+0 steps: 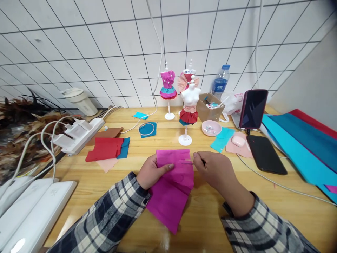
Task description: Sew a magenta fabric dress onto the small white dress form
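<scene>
My left hand (154, 171) grips a folded sheet of magenta crepe paper (171, 200), thumb on top. The sheet's lower part hangs toward the table's front edge. My right hand (214, 168) is closed around small scissors (188, 163). Only their thin dark blades show clearly, lying over the paper's right side beside a short slit; the handles are mostly hidden by my fingers. Just beyond the paper stands a white mini mannequin (191, 96) in a red and teal ruffled skirt with a pink waistband.
Dressed mannequins (168, 84) stand behind, beside a cardboard box (210, 107) and a pink bead dish (211, 128). Red paper (105, 149) and a power strip (79, 135) lie left. A propped phone (253, 109), black phone (266, 154) and blue sheets (295, 151) occupy the right.
</scene>
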A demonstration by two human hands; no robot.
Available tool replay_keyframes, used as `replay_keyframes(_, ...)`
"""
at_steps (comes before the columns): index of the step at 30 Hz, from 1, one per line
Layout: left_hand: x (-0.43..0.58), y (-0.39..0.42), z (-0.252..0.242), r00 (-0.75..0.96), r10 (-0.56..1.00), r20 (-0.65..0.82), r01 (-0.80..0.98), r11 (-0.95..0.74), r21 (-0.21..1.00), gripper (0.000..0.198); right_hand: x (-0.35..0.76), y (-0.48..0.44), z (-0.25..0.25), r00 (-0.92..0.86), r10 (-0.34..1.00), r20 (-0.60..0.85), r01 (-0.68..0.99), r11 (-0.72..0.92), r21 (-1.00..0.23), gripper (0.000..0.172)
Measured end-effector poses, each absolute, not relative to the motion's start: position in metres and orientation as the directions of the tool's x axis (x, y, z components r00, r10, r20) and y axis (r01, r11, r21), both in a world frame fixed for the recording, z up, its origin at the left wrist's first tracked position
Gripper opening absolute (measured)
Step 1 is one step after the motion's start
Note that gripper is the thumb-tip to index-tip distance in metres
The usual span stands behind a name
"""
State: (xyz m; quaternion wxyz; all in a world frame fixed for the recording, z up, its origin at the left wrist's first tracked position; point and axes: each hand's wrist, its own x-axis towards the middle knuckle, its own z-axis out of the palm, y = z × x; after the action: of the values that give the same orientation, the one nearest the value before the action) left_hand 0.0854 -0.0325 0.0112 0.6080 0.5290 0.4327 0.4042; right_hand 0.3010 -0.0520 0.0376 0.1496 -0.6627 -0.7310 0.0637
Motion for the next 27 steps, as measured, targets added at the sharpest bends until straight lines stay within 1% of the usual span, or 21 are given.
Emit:
replay_keyframes(4, 0.085, -0.034, 0.01, 0.349, 0.931, -0.106, -0.024, 0.122, 0.992, 0.044, 0.3, -0.052, 0.04, -0.03, 0.99, 0.141, 0.969, 0.063, -0.238, 0.041)
replay_keyframes(7, 0.086, -0.036, 0.01, 0.364, 0.924, -0.119, -0.018, 0.134, 0.991, 0.042, 0.3, -0.05, 0.04, -0.016, 0.995, 0.102, 0.974, 0.039, -0.223, 0.041)
replay_keyframes(10, 0.086, -0.036, 0.01, 0.348, 0.93, -0.119, -0.04, 0.141, 0.989, 0.042, 0.3, -0.048, 0.039, -0.037, 0.998, 0.055, 0.975, 0.048, -0.215, 0.042)
replay_keyframes(15, 0.087, -0.037, 0.009, 0.381, 0.917, -0.121, -0.063, 0.156, 0.986, 0.044, 0.296, -0.049, 0.037, -0.088, 0.996, 0.02, 0.968, 0.09, -0.234, 0.045)
replay_keyframes(20, 0.088, -0.037, 0.007, 0.378, 0.919, -0.114, 0.001, 0.123, 0.992, 0.048, 0.292, -0.05, 0.034, -0.12, 0.993, -0.009, 0.957, 0.113, -0.266, 0.045)
replay_keyframes(27, 0.091, -0.039, 0.009, 0.355, 0.932, -0.076, 0.042, 0.065, 0.997, 0.048, 0.285, -0.054, 0.033, -0.161, 0.986, -0.035, 0.948, 0.145, -0.283, 0.047)
